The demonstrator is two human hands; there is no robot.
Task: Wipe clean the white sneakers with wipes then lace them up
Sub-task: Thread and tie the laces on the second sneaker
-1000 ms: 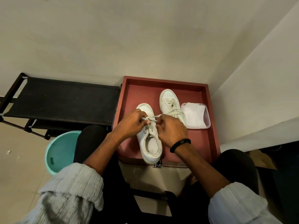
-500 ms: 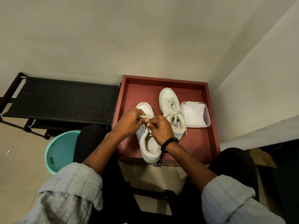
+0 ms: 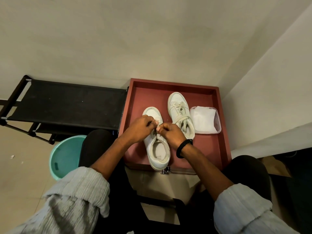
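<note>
Both hands sit over the mid part of the near sneaker (image 3: pixel 158 152), so its eyelets & most of its lace (image 3: pixel 155 133) are hidden. L hand (image 3: pixel 140 129): fingers curled, thumb & fingertips pinched at the lace. R hand (image 3: pixel 172 132): same, curled & pinching, tips almost touching the L ones. How the lace runs between the fingers can't be made out. Only the toe cap & the heel opening of this sneaker show; the heel reaches the near edge of the red tray (image 3: pixel 225 132).

Far sneaker (image 3: pixel 178 107) lies to the right & further back in the same tray, toe pointing away, laces threaded & lying loose across the top. A clear tub of wipes (image 3: pixel 205 120) sits just beside it on the right, white sheets inside, no lid seen.

Writing: small dark print on the near sneaker's insole, too small to read. A dark patch on the wall of the teal bucket (image 3: pixel 65 154), also unreadable.

Bucket is partly behind the person's left knee. A black rack (image 3: pixel 67 105) stands left of the tray, cut off at the frame edge. A black wristband (image 3: pixel 184 147) is on the R wrist. A metal latch (image 3: pixel 166 171) pokes out under the tray's near edge, partly covered by the heel.
</note>
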